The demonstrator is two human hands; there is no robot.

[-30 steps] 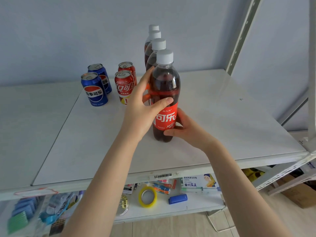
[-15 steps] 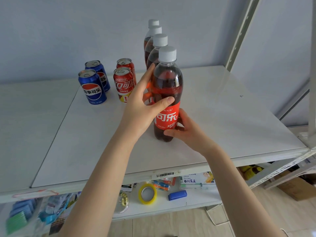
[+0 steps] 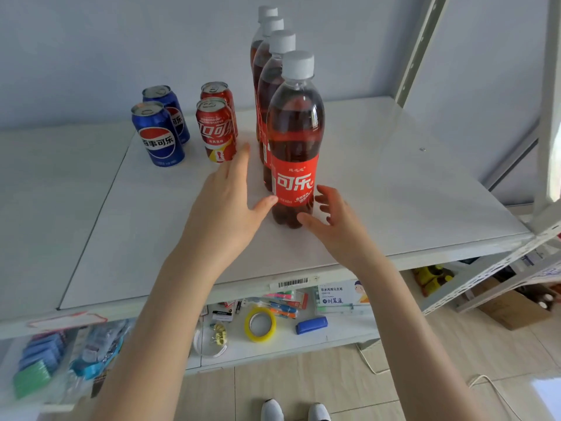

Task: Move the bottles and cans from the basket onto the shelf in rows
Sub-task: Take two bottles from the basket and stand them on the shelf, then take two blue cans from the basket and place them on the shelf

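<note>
The front cola bottle (image 3: 294, 141) stands upright on the shelf (image 3: 394, 183), heading the file of three bottles (image 3: 266, 86) behind it, cans (image 3: 217, 129) to its left, while the left hand (image 3: 227, 208) and right hand (image 3: 338, 227) flank its base, fingers loose, gripping nothing, apparently guarding its alignment.

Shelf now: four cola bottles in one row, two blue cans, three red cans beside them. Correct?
Not quite: the head view shows two red cans, not three. The four cola bottles in one row and the two blue cans are right.
</note>
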